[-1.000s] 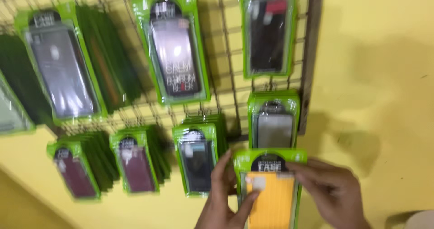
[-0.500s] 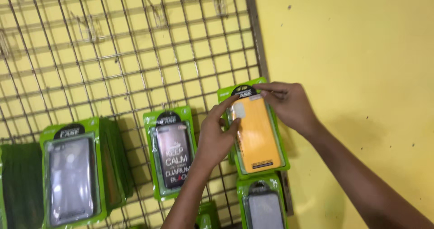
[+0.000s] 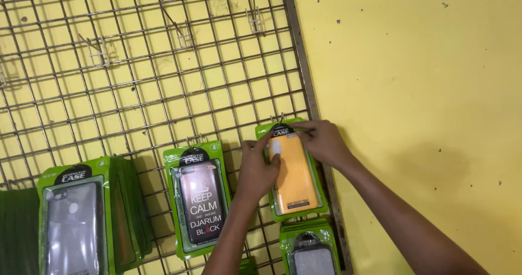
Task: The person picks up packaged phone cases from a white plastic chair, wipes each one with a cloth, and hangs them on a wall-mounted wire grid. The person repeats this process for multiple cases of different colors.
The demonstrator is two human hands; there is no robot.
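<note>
Both my hands hold a green packet with an orange phone case (image 3: 295,180) against a wire grid rack (image 3: 136,79) on a yellow wall. My left hand (image 3: 260,169) grips the packet's left edge, thumb on its front. My right hand (image 3: 322,140) pinches the packet's top at a hook near the rack's right edge. To the left hangs a green packet with a dark pink case (image 3: 200,201). Below the orange one hangs a packet with a grey case (image 3: 312,253).
A thick stack of green packets with a grey case (image 3: 76,226) hangs at the lower left. Several empty metal hooks (image 3: 254,19) stick out of the upper grid. The bare yellow wall (image 3: 424,90) lies right of the rack's frame.
The view has swung upward along the rack. My hands have carried the orange case packet up from the low rows to a hook at the rack's right edge.
</note>
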